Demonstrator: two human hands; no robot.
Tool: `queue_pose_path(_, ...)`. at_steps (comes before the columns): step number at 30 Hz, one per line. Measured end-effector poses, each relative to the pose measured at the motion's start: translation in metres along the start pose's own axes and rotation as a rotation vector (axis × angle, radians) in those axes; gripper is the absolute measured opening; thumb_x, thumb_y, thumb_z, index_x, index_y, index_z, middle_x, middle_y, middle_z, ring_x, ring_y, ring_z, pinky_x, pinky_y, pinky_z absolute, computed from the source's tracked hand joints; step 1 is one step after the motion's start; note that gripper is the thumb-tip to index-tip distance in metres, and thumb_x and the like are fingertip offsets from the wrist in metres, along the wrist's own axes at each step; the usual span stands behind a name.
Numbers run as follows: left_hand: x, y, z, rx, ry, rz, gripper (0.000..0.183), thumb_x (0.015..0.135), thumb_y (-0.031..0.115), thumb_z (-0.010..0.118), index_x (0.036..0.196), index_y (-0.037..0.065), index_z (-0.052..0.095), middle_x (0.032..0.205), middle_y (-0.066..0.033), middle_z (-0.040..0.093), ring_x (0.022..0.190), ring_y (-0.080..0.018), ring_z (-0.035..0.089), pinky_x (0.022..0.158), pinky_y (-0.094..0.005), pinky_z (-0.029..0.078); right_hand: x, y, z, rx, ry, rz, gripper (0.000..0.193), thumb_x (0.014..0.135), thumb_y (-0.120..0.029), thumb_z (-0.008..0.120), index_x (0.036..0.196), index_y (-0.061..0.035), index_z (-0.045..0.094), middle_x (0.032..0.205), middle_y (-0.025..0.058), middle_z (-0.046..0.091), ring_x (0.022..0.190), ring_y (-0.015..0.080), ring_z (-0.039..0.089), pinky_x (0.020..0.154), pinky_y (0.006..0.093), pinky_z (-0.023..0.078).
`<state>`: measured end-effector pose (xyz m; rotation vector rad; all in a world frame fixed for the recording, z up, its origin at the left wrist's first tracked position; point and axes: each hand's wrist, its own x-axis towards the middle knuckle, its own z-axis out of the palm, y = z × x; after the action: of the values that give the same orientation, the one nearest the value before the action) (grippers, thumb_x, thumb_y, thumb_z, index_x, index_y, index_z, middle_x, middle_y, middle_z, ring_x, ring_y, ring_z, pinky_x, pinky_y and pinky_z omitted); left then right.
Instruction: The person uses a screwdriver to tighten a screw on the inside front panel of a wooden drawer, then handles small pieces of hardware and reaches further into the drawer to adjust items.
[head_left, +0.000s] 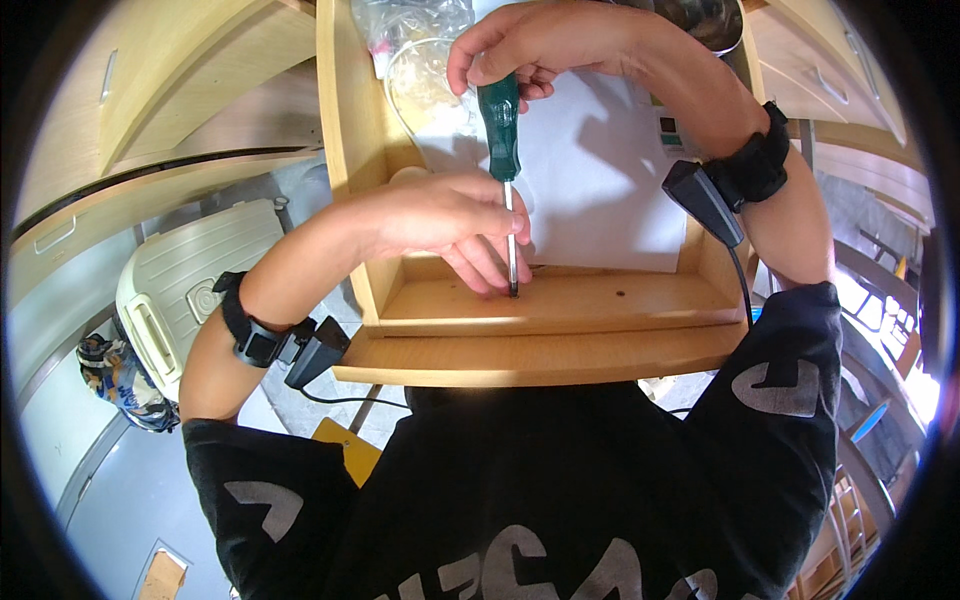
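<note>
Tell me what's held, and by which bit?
A green-handled metal screwdriver: the right grip on the handle's top; the left grip around the silver shaft.

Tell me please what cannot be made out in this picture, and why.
In the head view:
Screwdriver, top of handle: hidden by the right hand.
Its tip: too small to tell its shape.
Clear plastic bag: cut off by the upper edge.
Shiny metal object: likewise cut off.

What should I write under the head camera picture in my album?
A green-handled screwdriver points down into a wooden drawer, right hand gripping its handle, left hand at its shaft.
</note>
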<state>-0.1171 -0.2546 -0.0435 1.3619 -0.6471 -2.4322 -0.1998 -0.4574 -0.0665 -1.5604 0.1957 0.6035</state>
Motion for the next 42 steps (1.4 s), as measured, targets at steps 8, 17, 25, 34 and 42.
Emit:
queue_pose_path(8,-0.001,-0.001,-0.002,0.067,-0.014,0.03,0.028,0.101,0.027,0.049,0.108,0.0,0.053,0.105,-0.0226,0.067,0.093,-0.0323,0.069,0.081,-0.0387,0.058,-0.008,-0.028,0.016,-0.643,0.221,0.215,0.048,0.093,-0.042,0.052,0.085,0.0037,0.066,0.071,0.0113,0.061,0.064,0.0206,0.056,0.061,0.0379,0.046)
queue_pose_path(17,0.002,-0.004,-0.003,0.032,-0.041,0.039,0.028,0.101,0.028,0.049,0.11,0.001,0.053,0.105,-0.0227,0.067,0.093,-0.0309,0.069,0.081,-0.0372,0.058,-0.008,-0.009,0.009,-0.483,0.308,-0.015,0.043,0.087,-0.039,0.061,0.084,0.0029,0.069,0.072,0.012,0.064,0.066,0.0201,0.057,0.064,0.0359,0.047)
queue_pose_path(25,-0.001,0.001,0.0,0.011,0.023,0.021,0.029,0.1,0.027,0.05,0.11,-0.001,0.055,0.106,-0.0226,0.066,0.091,-0.0306,0.07,0.075,-0.037,0.059,-0.017,-0.018,0.01,-0.141,0.143,0.0,0.029,0.085,-0.013,0.058,0.111,-0.0018,0.058,0.096,0.003,0.058,0.084,0.0134,0.051,0.07,0.0293,0.044)
queue_pose_path(34,0.004,-0.005,-0.005,-0.048,0.169,0.145,0.04,0.098,0.028,0.054,0.124,-0.001,0.044,0.109,-0.02,0.065,0.094,-0.0282,0.069,0.076,-0.035,0.059,-0.01,-0.023,0.016,-0.273,-0.082,-0.106,0.023,0.085,-0.008,0.054,0.105,0.0002,0.06,0.084,-0.0004,0.055,0.078,0.0111,0.047,0.069,0.027,0.041)
queue_pose_path(42,0.006,0.0,-0.011,-0.289,0.231,0.454,0.035,0.099,0.017,0.05,0.126,-0.004,0.041,0.115,-0.0251,0.061,0.103,-0.0339,0.066,0.09,-0.0404,0.055,0.015,0.001,0.011,0.043,-0.041,-0.478,0.022,0.087,-0.003,0.052,0.106,0.0011,0.063,0.087,0.0007,0.06,0.081,0.0079,0.052,0.072,0.0222,0.043)
